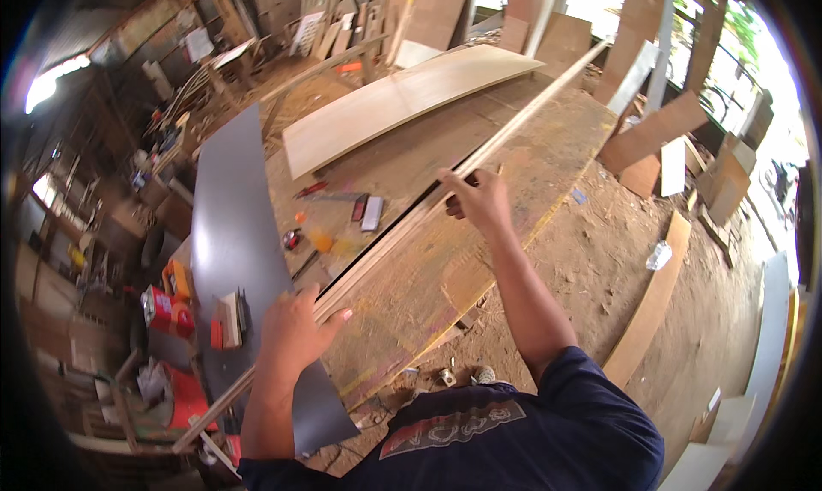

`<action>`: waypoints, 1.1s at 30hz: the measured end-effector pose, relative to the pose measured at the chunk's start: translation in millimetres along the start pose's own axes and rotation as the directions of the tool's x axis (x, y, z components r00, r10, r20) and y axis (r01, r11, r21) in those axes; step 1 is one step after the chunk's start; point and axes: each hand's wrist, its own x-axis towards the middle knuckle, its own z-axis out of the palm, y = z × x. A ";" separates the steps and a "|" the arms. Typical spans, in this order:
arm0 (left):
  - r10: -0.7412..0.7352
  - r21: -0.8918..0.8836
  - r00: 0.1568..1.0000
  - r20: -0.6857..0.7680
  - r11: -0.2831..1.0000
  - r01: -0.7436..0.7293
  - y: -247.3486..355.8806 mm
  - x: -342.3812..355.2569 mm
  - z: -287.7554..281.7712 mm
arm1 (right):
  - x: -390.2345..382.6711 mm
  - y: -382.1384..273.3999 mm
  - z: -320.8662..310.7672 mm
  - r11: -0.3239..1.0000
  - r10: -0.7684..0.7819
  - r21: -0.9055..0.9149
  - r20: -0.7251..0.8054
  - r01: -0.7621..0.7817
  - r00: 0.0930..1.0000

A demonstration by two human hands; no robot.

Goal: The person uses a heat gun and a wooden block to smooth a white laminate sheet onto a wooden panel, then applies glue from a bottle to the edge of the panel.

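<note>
Two hands: both are on one long wooden strip (402,226) that runs on a slant from the lower left to the upper right across the workbench (514,161).
Left hand (295,324): it is closed around the near part of the strip, fingers wrapped over the top edge, the thumb pointing right along the wood.
Right hand (478,198): it grips the strip farther up, fingers curled over it from the right, knuckles facing the camera.
Strip: it passes through both hands; its near end sticks out below and left of the left hand toward the lower left, and its far end reaches well past the right hand to the bench's far corner. Whether it rests on the bench or is lifted off it I cannot tell.
Grey sheet (235,234): it lies flat to the left of the strip, under the left wrist.
Pale board (402,97): it lies across the far part of the bench, well apart from both hands.
Small tools (368,210): they are scattered on the bench between the sheet and the strip.
Red can (167,311): it sits left of the left hand.
</note>
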 end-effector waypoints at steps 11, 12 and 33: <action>0.320 -0.073 0.827 -0.463 0.915 -0.396 11.0 74.8 10.5 | 27.3 -27.9 31.3 0.983 -0.027 -0.179 0.011 0.029 1.000; 0.293 -0.132 0.864 -0.409 0.918 -0.374 13.6 77.8 7.9 | 32.2 -25.1 27.6 0.979 -0.024 -0.204 0.008 0.025 1.000; 0.159 -0.055 0.877 -0.454 0.977 -0.205 -28.2 106.7 -2.7 | 140.0 -59.3 20.4 0.520 -0.693 -0.312 0.391 0.795 0.606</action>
